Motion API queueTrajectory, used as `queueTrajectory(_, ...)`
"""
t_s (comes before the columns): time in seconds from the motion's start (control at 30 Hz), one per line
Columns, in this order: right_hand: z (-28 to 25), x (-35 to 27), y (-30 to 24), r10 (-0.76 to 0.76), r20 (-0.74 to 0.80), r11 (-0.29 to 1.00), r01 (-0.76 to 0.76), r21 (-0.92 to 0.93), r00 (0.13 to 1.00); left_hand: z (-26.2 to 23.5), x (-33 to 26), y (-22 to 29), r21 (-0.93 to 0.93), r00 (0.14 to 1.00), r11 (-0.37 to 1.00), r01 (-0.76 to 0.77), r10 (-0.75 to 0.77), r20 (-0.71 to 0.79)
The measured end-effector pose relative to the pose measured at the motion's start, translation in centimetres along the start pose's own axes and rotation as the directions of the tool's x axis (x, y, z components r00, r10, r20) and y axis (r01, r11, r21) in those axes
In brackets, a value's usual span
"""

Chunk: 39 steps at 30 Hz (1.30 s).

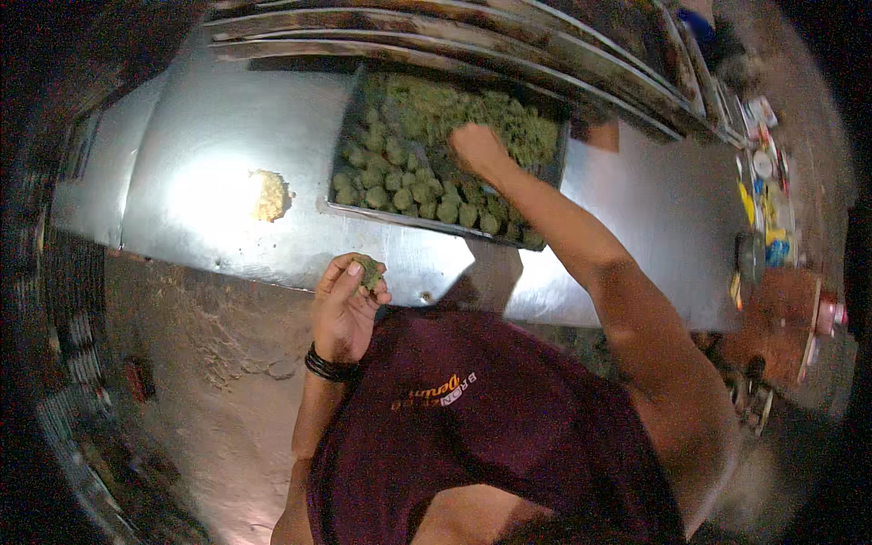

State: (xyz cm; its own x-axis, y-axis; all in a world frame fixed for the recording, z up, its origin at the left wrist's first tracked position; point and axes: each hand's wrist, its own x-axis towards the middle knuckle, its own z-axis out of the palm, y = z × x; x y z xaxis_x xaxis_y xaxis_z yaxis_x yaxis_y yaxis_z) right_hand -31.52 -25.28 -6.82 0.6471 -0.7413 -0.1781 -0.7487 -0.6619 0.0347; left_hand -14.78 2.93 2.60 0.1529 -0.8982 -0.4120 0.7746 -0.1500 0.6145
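Pinching rough dull-green lump (369, 272), left hand (345, 313) at front edge of silver metal table (227, 109); right hand (479, 150) curled, contents unclear, nearer loose green crumbly mixture (427, 100) along far edge of dark rectangular tray (400, 218).

The head camera looked steeply down from above, wide and rather near, past the shirt (554, 427) and onto the worktop (245, 113).
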Motion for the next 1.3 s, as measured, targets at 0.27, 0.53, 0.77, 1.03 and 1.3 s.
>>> queueTrajectory(0.27,-1.4,-3.9,7.2,0.239,0.185,0.217,-0.238,0.947,0.953,-1.3,-1.1,-0.7,-0.115,0.996,0.991,-0.062,0.054,-0.075)
queueTrajectory(0.53,-2.6,-4.5,8.5,0.223,-0.19,0.887,-0.118,0.447,0.956,-0.8,1.3,2.0,-0.04,0.993,0.996,0.083,-0.079,0.09)
queueTrajectory(0.77,-4.4,-3.8,6.8,0.284,-0.102,0.953,-0.269,0.136,0.953,-5.5,4.0,7.4,-0.003,0.986,0.994,0.108,-0.107,0.131)
queueTrajectory(1.03,-4.1,-3.9,3.7,0.587,-0.039,0.8,-0.571,0.184,0.809,-9.0,5.9,13.8,0.028,0.989,0.996,0.084,-0.087,0.117)
queueTrajectory(1.3,-4.3,-5.8,5.2,0.33,-0.109,0.882,-0.265,0.389,0.938,-6.8,6.7,12.4,0.05,0.965,0.996,0.078,-0.088,0.246)
